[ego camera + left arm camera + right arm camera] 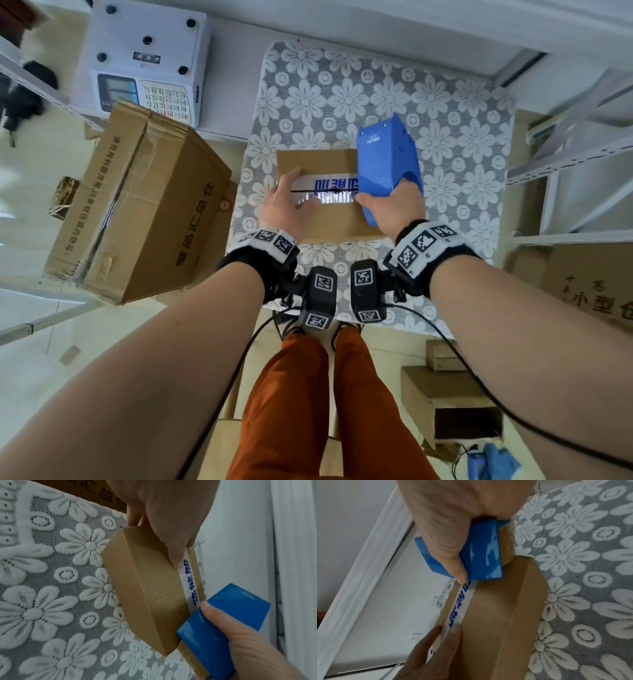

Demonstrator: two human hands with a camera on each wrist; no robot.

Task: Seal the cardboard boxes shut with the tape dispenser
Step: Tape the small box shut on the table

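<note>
A bench (462,113) under grey floral lace lies beneath the fingers; white wall (376,20) beyond them, pale tiled floor (41,329) left, metal shelving (575,150) right.

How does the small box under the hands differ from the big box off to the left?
The small box lies flat on the flowered cloth; the big box sits tilted off the cloth. The small box carries white tape with blue print; the big box bears dark printed characters. Both are brown cardboard.

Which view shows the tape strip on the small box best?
The head view: the tape strip runs from the left hand to the dispenser across the small box. Both wrist views show it edge-on and foreshortened.
</note>
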